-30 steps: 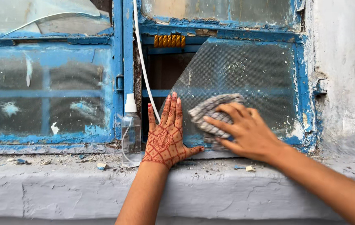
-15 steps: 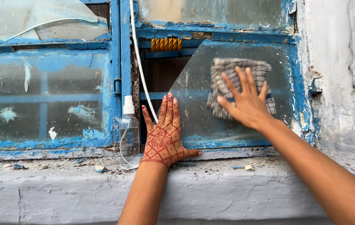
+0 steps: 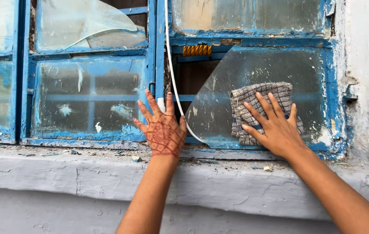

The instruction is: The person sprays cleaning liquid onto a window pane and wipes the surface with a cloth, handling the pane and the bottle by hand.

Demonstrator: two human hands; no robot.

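Cloth (image 3: 260, 110), grey and checked, lies flat against the broken glass pane (image 3: 275, 71) at right, pressed by the right hand (image 3: 277, 128) with fingers spread wide. Left hand (image 3: 163, 128) (patterned with henna) spreads open just left of the pane, gripping nothing, over a white cord (image 3: 172, 73).

One head-worn camera, looking straight ahead and slightly down at a blue-framed window (image 3: 154, 65) from arm's reach. Both forearms enter from the bottom edge, the left hand (image 3: 163, 130) near centre, the right hand (image 3: 277, 128) right of it. The grey sill (image 3: 63, 169) runs across the lower frame. No second view.
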